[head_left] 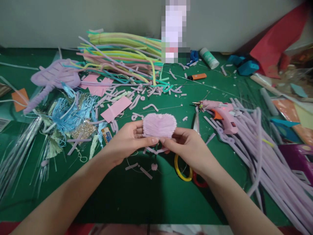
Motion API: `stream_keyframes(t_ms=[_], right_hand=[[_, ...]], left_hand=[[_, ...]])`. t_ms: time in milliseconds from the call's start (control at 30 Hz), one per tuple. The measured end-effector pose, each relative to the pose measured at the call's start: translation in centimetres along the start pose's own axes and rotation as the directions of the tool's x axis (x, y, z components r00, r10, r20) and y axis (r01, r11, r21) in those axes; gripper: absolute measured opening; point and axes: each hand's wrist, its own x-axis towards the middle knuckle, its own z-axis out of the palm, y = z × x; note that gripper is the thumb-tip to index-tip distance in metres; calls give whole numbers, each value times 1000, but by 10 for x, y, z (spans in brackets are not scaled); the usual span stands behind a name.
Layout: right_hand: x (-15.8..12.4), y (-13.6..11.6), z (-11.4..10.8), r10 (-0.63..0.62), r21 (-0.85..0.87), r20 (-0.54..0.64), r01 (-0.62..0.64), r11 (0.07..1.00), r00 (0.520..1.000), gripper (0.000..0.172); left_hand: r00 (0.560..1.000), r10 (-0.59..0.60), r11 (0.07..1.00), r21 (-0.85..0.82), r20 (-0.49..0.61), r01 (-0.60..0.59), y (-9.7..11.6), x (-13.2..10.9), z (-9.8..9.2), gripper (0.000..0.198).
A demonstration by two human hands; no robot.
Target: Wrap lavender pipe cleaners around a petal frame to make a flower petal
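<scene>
Between the fingers (138, 124), ribbed lilac piece (159, 126)

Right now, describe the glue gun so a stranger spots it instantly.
On the green table, find the bundle of lilac stems right of the right hand. At its far end lies the pink glue gun, set apart by its orange trigger and metal nozzle.

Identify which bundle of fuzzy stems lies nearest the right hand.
The lilac bundle, beside the pink glue gun; the multicoloured bundle lies farther from the right hand, at the back.
</scene>
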Motion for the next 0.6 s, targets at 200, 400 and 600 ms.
stream_keyframes(t_ms=[200, 400, 600], right_hand=[[-2, -2, -4, 45, 6, 105, -46, 999, 993, 37], [-6, -3, -3, 98, 37, 117, -103, 994, 988, 29], [-8, -3, -7, 111, 118, 48, -116, 986, 993, 29]], left_hand=[[1000, 10, 1000, 12, -15, -10, 0, -1, 3, 52], [997, 32, 999, 18, -76, -31, -1, -2, 4, 46], [993, 46, 999, 15, -106, -45, -3, -1, 4, 44]])
